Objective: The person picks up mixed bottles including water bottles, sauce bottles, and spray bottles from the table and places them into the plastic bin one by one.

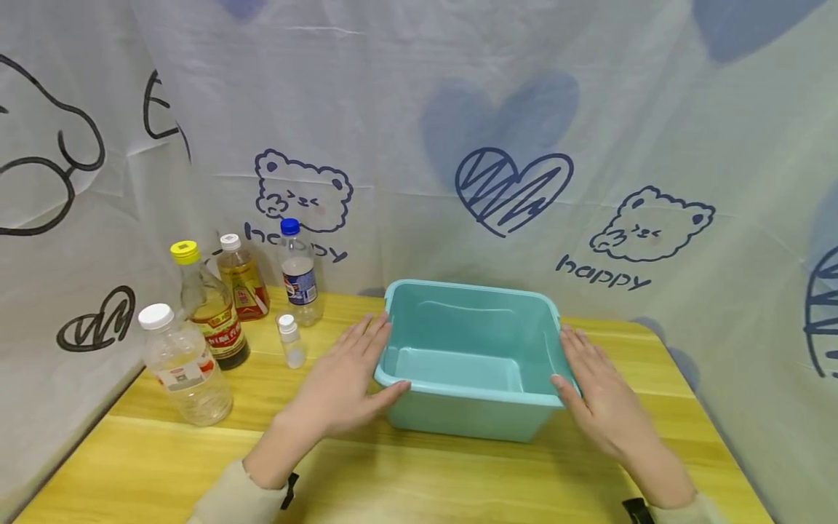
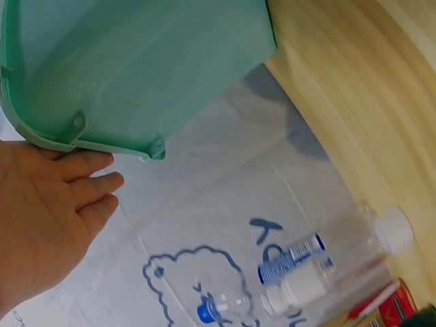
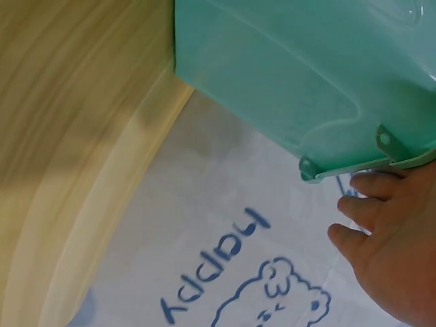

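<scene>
A printed cloth (image 1: 406,131) hangs behind your wooden table (image 1: 458,484). On the table, the teal plastic tub (image 1: 468,418) sits between your hands. Your left hand (image 1: 347,378) and right hand (image 1: 605,397) touch its end rims, fingers straight, thumbs spread away. To your left stand a yellow-capped sauce bottle (image 1: 208,306), white-capped clear bottle (image 1: 196,389), blue-capped Pepsi bottle (image 1: 299,280) and small white-capped vial (image 1: 291,342).

The tub (image 1: 468,416) is teal, the table (image 1: 353,480) under it yellow wood-grained, the sheet (image 1: 406,218) behind it pale grey (patterned with blue hearts (image 1: 515,191) and bears (image 1: 304,193)).
</scene>
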A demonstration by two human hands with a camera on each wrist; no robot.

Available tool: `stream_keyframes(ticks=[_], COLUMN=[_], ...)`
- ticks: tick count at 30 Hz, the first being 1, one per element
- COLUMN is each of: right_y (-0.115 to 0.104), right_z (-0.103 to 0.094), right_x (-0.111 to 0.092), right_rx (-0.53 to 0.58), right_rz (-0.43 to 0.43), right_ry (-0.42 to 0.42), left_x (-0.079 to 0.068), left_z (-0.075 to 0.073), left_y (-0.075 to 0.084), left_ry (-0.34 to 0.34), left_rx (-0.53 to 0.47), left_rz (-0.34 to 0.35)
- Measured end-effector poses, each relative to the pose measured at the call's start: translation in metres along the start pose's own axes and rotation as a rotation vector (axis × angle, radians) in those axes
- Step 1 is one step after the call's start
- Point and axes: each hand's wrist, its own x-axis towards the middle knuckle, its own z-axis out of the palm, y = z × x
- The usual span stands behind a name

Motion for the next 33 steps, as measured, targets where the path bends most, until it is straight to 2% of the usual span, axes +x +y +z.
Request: stream_keyframes(ticks=[6,13,25,29,31,33], right_y=[-0.013,-0.025,-0.027,-0.026,-0.025,-0.025], right_z=[0.005,0.007,0.01,0.009,0.008,0.009], right_x=[0.009,0.015,0.019,0.02,0.02,0.019], right_rx=[-0.034,-0.052,-0.024,-0.02,-0.017,-0.016], right_rz=[0.011,0.028,0.03,0.025,0.027,0.026], right_ry=[-0.067,-0.105,-0.106,-0.096,-0.093,-0.086], left_x=[-0.006,-0.013,-0.013,-0.01,-0.009,-0.007], left_z=[-0.004,-0.008,-0.007,-0.009,-0.009,-0.01], left_y=[-0.015,-0.024,-0.029,-0.032,-0.035,-0.039], left_ry=[0.006,0.002,0.019,0.095,0.169,0.272], left_rx=[0.018,0.014,0.028,0.007,-0.03,-0.073], left_rz=[0.002,-0.005,-0.015,-0.015,-0.024,-0.037])
